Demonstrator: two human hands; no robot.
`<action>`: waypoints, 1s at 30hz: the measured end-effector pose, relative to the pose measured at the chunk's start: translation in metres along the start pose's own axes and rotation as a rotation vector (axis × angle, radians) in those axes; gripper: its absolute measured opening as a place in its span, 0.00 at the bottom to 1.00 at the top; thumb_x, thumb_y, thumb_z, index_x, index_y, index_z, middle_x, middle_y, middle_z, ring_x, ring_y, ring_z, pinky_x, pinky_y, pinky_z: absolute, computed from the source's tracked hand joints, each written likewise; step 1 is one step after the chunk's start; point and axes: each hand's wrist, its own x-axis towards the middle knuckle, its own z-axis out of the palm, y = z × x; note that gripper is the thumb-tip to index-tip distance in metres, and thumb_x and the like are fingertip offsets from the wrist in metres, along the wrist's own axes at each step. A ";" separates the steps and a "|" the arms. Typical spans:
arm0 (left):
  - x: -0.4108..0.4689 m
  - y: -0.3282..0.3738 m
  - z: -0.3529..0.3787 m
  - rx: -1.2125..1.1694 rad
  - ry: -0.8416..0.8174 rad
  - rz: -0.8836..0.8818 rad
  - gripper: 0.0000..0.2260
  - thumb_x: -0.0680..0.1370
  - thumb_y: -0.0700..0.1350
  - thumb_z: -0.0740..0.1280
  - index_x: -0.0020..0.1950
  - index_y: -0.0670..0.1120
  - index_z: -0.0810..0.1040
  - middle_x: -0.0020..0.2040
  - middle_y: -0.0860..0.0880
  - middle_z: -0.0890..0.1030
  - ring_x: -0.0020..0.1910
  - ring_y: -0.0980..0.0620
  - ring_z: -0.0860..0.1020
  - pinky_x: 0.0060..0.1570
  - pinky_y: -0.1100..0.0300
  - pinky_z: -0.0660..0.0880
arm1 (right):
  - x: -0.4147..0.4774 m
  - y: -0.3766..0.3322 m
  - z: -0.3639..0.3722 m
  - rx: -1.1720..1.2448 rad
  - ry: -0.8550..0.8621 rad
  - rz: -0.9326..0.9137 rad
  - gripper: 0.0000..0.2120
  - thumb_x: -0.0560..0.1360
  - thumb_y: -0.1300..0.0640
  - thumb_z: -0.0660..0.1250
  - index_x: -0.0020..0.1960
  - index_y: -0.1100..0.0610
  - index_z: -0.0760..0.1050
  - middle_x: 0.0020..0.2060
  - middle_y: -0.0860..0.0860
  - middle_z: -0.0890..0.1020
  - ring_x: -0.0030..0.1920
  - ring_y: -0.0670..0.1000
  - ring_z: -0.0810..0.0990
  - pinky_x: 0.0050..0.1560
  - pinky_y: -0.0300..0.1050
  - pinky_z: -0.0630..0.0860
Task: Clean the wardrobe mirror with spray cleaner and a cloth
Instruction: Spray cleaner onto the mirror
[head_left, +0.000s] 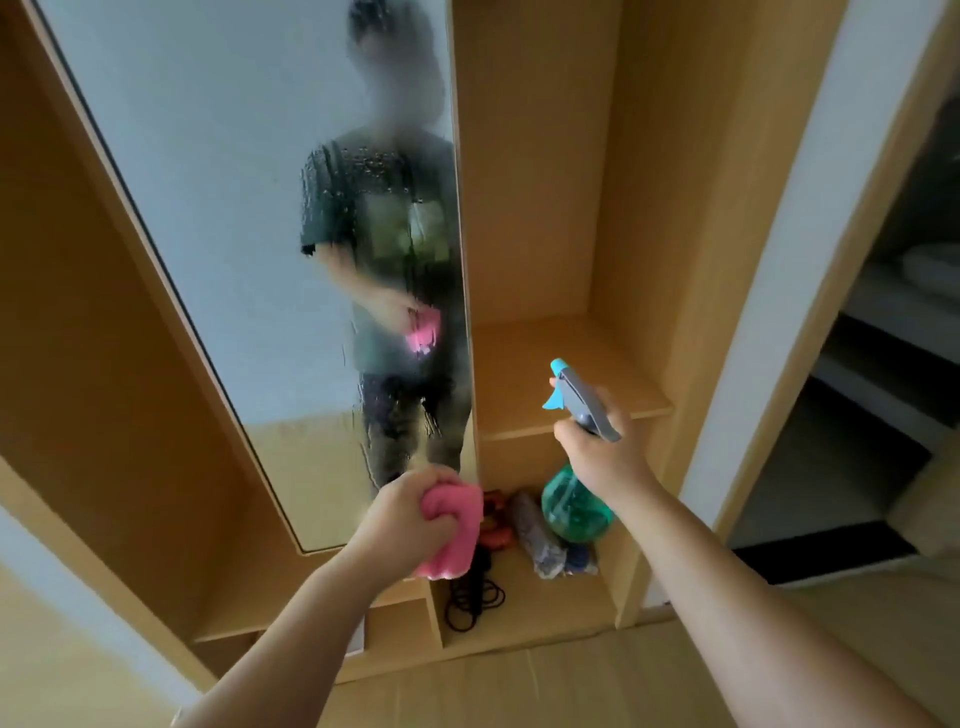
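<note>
The tall wardrobe mirror (249, 218) fills the upper left; its right half is covered with droplets and runs of cleaner. My left hand (410, 512) is closed around a bunched pink cloth (454, 525), held close to the mirror's lower right corner. To the right of the mirror, in front of the open shelves, my right hand (597, 449) grips the neck of a green spray bottle (571, 506). Its grey and blue trigger head (579, 397) points up and to the left, towards the mirror. A person holding the pink cloth shows blurred in the wet glass.
Open wooden shelves (566, 374) stand right of the mirror. The lower shelf holds a rolled dark bundle (535, 535), reddish items (493, 519) and a black cord with hair ties (475, 597). A white wall edge (779, 260) and a dark doorway lie at the right.
</note>
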 end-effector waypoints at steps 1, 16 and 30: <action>0.006 0.008 0.005 0.014 -0.029 0.023 0.17 0.70 0.40 0.66 0.51 0.62 0.76 0.47 0.58 0.80 0.45 0.62 0.78 0.35 0.71 0.74 | 0.001 -0.008 -0.002 0.011 -0.001 -0.018 0.19 0.74 0.65 0.62 0.61 0.51 0.73 0.34 0.49 0.70 0.22 0.40 0.66 0.24 0.31 0.64; 0.086 0.047 0.028 0.042 -0.031 0.348 0.40 0.61 0.71 0.69 0.71 0.60 0.68 0.55 0.59 0.79 0.51 0.58 0.78 0.53 0.57 0.77 | 0.048 -0.033 0.017 0.072 0.011 -0.159 0.15 0.70 0.58 0.64 0.56 0.50 0.76 0.29 0.43 0.71 0.30 0.45 0.68 0.30 0.33 0.68; 0.151 0.043 0.039 0.027 0.008 0.380 0.32 0.66 0.67 0.71 0.68 0.60 0.73 0.51 0.57 0.84 0.44 0.59 0.80 0.44 0.59 0.79 | 0.083 -0.010 -0.006 -0.067 -0.072 -0.126 0.23 0.68 0.51 0.75 0.60 0.37 0.73 0.54 0.39 0.79 0.57 0.43 0.78 0.58 0.42 0.76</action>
